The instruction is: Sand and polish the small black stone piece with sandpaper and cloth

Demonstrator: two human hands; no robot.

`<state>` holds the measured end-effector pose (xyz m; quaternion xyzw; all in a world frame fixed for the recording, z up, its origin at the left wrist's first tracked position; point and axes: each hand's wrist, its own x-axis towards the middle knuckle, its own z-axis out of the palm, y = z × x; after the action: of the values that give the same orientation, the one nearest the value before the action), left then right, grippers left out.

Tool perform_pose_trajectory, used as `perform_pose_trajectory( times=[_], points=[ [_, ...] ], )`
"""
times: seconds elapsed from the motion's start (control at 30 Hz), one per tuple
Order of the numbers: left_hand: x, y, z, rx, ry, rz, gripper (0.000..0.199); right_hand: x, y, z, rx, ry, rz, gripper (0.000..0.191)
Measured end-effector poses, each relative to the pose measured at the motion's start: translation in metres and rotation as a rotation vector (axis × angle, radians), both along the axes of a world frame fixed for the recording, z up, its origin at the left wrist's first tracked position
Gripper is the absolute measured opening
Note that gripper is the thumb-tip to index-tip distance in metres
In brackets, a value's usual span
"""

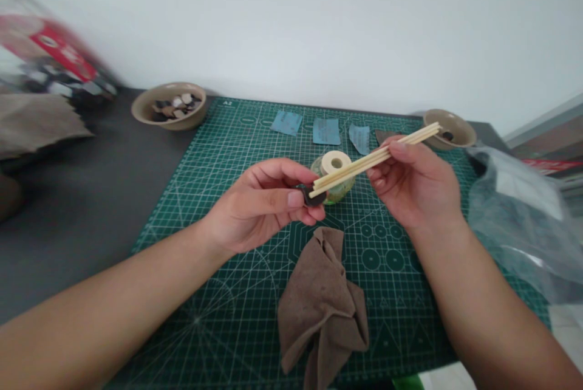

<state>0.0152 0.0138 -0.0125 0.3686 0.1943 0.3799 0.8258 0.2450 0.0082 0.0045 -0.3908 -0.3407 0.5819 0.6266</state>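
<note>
Right now the left hand (262, 205) pinches a dark piece (310, 197) between thumb and bent fingers, with only a small part of it showing. The right hand (412, 183) closes around a bundle of thin wooden sticks (378, 153), three or four by the look of it, though they lie too close to count for certain. Their near ends reach the dark piece and appear to touch it, while the hands themselves stay apart. The step in hand appears to be bringing the stick ends against that one piece, and this contact calls for both grips to stay steady.

Nearest on the green cutting mat (401, 317) lies one crumpled brown cloth (321, 311). Just behind the hands stands one small green jar (340, 191), with one cream tape roll (336, 163) resting on it, partly hidden behind the sticks.

Farther along the mat lie three blue sheets (327, 131) in a row, with one brown sheet (383, 136) beside them, partly hidden by the right hand. There are two bowls: the left bowl (146, 112) holds a heap of dark and pale pieces, too overlapped to count, and the right bowl (458, 126) shows one dark piece. A plastic bag (514, 214) lies at the right, and a blurred bag with a red label (45, 50) sits at the far left.
</note>
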Motion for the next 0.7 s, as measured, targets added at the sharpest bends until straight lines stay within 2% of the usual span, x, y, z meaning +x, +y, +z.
perform_pose_trajectory(
  times=[0.7],
  points=[
    [-0.0013,0.0029,-0.0004,0.004,-0.102,-0.082,0.018,0.0006,-0.0035,-0.0005,0.000,-0.047,0.024,0.004]
  ],
)
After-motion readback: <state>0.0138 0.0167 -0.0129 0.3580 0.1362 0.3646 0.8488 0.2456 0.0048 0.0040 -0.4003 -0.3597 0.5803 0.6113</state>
